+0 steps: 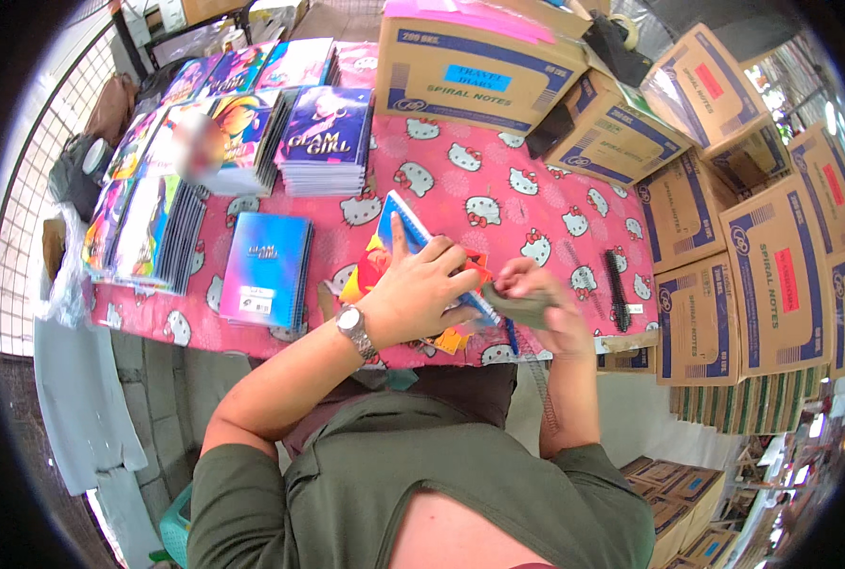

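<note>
1. A cardboard box (pixel 475 81) stood at the back of the table (pixel 446 204), with pink sheets (pixel 489 19) on top; its inside could not be seen.
2. More cartons (pixel 778 275) were stacked to the right, their contents also hidden.
3. The blue notebook (pixel 417 229) was slanted over the table's near part, in front of the person.
4. The left hand (pixel 422 284) reached across it from above, index finger extended along the cover, its grip clamped on the notebook.
5. The right hand (pixel 560 318), fingers curled at the notebook's lower end, had its grip closed around a blurred dark green thing (pixel 522 308).
</note>
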The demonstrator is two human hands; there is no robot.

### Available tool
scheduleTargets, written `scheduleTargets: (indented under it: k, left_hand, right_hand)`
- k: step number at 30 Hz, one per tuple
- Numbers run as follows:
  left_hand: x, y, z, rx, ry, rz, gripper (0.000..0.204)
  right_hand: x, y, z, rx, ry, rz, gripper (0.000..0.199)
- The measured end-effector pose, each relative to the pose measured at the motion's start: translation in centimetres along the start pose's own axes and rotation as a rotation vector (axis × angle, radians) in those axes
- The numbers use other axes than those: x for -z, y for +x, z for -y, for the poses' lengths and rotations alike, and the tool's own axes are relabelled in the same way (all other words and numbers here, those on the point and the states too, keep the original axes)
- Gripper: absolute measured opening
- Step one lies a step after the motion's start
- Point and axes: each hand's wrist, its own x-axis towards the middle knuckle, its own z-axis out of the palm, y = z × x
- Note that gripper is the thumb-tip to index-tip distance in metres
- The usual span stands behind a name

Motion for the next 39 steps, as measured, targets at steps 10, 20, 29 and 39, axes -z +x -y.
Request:
scheduleTargets:
  k: [10,20,29,39]
  left_hand:
    - [0.3,-0.7,0.6,0.063,0.013,-0.026,0.045]
    - [0.4,-1.2,0.4,0.049,-0.027,-0.009,0.045]
    - [-0.6,-0.5,0.6,0.008,-0.007,-0.024,0.046]
    - [1.6,0.9,4.1,0.108,0.034,0.029,0.046]
  right_hand:
    - [-1.0,0.3,2.2,-0.289,-0.326,-0.010,0.052]
    - [-1.7,0.1,-1.0,-0.090,-0.332,-0.001,0.058]
    - [1.4,1.9,-0.9,-0.155,-0.382,0.038,0.056]
    - [2.0,4.3,0.0,-0.267,-0.127,0.105,0.043]
